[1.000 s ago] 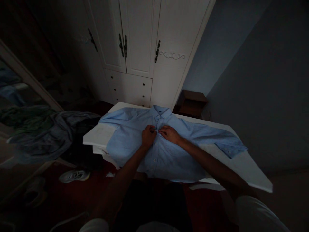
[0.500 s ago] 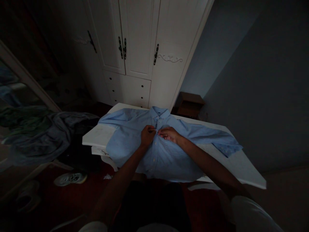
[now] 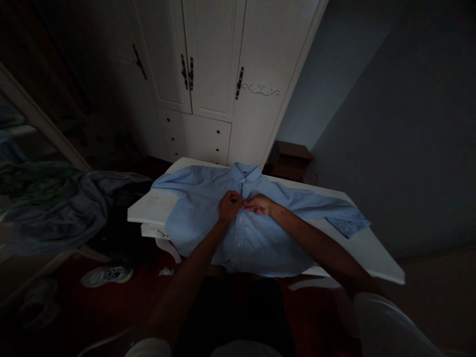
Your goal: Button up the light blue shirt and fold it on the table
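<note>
A light blue button-up shirt (image 3: pixel 197 218) lies front side up on a white table (image 3: pixel 150 206), its collar at the far edge and its sleeves spread to both sides. Over the upper part of the button placket, my left hand (image 3: pixel 229 206) pinches the fabric edge. My right hand (image 3: pixel 258 204) meets it from the other side, fingers closed on the placket too. The fingertips nearly touch, and they hide the button or buttonhole between them. Lower down the front, a few pale buttons show along the placket.
A white wardrobe (image 3: pixel 211 59) with dark handles stands behind the table. Beyond the table's far right side is a small brown cabinet (image 3: pixel 292 158). Dark clothes (image 3: pixel 70 213) are heaped at the left, and a shoe (image 3: pixel 107 275) lies on the red floor.
Both hands stay at the placket; their fingertips have drawn closer together, the left hand shifting slightly right. The shirt lies much as before, and the view has shifted a little.
</note>
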Tool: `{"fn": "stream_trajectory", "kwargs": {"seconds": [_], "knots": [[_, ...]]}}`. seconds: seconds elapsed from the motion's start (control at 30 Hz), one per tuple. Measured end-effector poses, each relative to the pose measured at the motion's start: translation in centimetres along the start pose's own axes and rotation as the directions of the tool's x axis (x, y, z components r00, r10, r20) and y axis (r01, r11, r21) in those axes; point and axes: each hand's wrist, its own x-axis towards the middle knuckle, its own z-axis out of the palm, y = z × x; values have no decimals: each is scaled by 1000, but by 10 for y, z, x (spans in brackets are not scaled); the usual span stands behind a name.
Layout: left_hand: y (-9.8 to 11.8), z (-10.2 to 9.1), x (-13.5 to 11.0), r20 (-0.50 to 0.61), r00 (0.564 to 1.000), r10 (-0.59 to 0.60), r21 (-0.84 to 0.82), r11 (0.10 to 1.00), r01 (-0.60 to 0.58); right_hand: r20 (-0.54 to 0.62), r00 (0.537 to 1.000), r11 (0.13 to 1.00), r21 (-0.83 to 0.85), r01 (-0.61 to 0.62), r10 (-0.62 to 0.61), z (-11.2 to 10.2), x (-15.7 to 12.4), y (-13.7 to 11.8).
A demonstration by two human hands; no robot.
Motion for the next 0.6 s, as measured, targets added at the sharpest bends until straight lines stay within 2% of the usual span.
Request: {"fn": "stream_trajectory", "kwargs": {"seconds": [0.4, 0.6], "knots": [[3, -2, 0, 3, 1000, -14, 67, 998, 14, -103, 994, 1000, -8, 25, -26, 2, -5, 2], [2, -3, 0, 33, 997, 69, 191, 979, -74, -141, 986, 995, -54, 85, -91, 4, -5, 4]]}}
